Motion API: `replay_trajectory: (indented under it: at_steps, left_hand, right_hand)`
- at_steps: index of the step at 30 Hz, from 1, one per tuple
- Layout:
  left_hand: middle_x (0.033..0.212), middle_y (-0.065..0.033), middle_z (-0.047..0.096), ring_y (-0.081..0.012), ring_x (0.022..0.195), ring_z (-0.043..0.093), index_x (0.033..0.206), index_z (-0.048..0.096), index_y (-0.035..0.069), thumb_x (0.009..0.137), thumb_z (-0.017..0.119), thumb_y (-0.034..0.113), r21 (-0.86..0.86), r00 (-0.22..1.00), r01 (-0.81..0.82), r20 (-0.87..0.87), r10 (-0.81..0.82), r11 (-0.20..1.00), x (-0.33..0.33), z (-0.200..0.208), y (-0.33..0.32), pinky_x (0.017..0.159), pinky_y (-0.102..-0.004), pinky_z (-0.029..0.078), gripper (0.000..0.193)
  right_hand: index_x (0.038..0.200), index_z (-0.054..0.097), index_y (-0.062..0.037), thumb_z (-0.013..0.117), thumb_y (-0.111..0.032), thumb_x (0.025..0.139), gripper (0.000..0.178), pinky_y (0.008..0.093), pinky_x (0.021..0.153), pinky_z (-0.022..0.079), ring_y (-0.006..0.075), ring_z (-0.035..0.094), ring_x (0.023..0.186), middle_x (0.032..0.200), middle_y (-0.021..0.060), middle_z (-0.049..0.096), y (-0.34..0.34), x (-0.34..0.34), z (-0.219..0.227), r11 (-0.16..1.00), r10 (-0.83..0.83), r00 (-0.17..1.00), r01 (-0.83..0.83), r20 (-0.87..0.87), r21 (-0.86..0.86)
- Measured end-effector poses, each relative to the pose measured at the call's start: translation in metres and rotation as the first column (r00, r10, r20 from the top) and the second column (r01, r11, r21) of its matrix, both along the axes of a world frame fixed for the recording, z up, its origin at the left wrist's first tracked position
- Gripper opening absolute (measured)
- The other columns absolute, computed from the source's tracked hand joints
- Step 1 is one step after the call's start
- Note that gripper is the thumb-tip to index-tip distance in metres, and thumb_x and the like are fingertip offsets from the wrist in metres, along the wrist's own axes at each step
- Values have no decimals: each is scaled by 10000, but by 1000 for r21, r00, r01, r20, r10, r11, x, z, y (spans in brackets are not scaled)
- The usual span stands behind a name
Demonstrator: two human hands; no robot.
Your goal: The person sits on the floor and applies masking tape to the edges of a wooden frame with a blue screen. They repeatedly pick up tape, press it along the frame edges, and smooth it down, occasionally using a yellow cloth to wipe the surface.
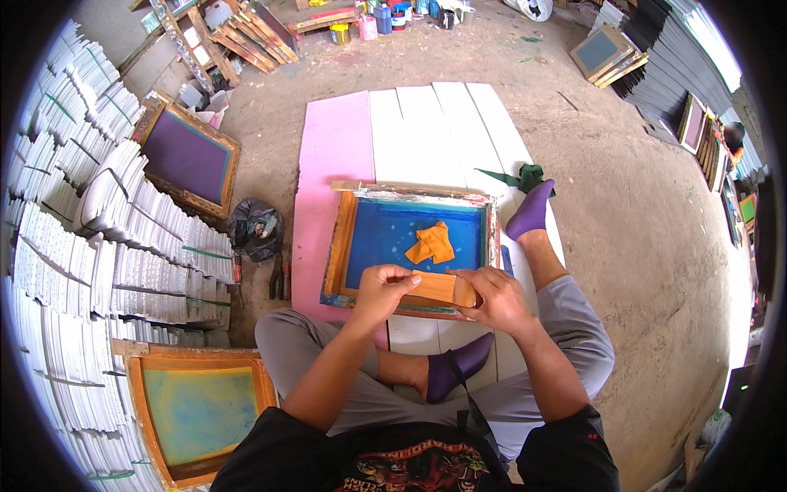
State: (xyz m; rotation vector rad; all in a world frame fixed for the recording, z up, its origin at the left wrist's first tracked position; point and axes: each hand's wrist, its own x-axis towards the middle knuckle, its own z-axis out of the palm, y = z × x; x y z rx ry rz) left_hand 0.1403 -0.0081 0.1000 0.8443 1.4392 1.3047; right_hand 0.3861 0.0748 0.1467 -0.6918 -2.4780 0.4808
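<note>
In the head view, the left hand (384, 293) pinches one end of an orange-brown flat piece (434, 286), and the right hand (496, 299) grips the other end; the two hands are apart, with the piece spanning the gap over the near edge of the blue-mesh printing screen (344, 238). The likeliest trouble is a slip: the left hand seems to hold by little more than thumb and fingertips, so a twist from the right hand could free that end and drop the piece onto the screen's mesh. A hard corner landing there might mark it. The crumpled orange cloth (431, 243) lies on the screen's mesh, beyond the piece, and a forward sweep could catch and drag it.

The piece looks smooth and straight-edged, paler along its main length, with a darker, thicker section at the right end, partly covered by fingers. Whether it is wood or wound tape, I cannot tell.
</note>
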Motion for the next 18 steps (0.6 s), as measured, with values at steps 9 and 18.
replay_trajectory:
  at_steps: [9,18]
  left_hand:
    - [857,-46,727,-98,775,641,957,759,-56,911,817,105,-123,995,83,63,-75,989,-17,2,-48,718,-262,518,177]
    - [917,-57,723,-126,826,668,966,763,-32,916,797,88,-220,988,-12,148,46,975,-33,9,-89,771,-271,532,134]
  right_hand:
    - [1217,693,-60,921,-276,684,618,436,836,579,349,717,907,973,139,718,-24,27,4,982,55,994,-37,93,-186]
    - [1203,694,-50,957,-253,641,654,440,841,563,356,712,911,991,143,735,-41,62,8,978,48,994,-27,94,-207]
